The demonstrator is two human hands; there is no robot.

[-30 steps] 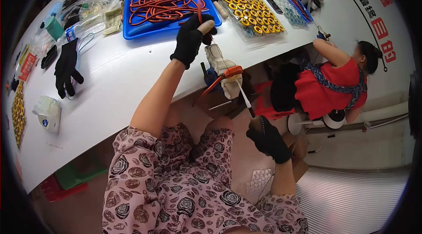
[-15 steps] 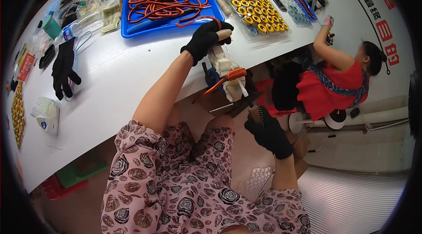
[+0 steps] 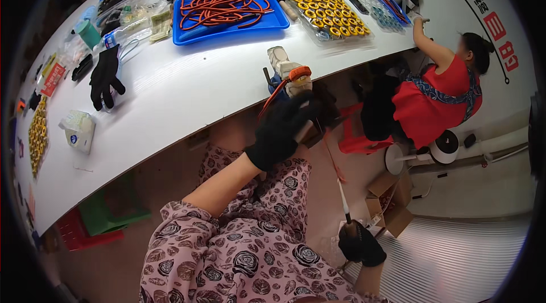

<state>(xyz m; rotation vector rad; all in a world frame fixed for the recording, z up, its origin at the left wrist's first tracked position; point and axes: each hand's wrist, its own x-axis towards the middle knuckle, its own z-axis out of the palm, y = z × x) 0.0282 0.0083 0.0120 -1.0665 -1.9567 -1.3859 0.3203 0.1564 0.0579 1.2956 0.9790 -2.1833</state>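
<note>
At the near edge of the white table we see a cloth-wrapped clamp, with an orange wire-wound ring coil resting at its near end. Our black-gloved left hand is just on the near side of the clamp, close under the coil, its fingers curled; we cannot tell whether they grip anything. Below and to the right of the clamp, our black-gloved right hand is closed firmly around the brown handle of a thin-shafted pulling tool. A blurred orange wire runs from the tool's far end up toward our left hand.

Beyond the clamp and to its left lies a blue tray with loose orange wire lengths in it. Beyond it to the right we have a clear pack of yellow rings. A spare black glove lies well left of the clamp, and a co-worker in a red top sits well to its right.
</note>
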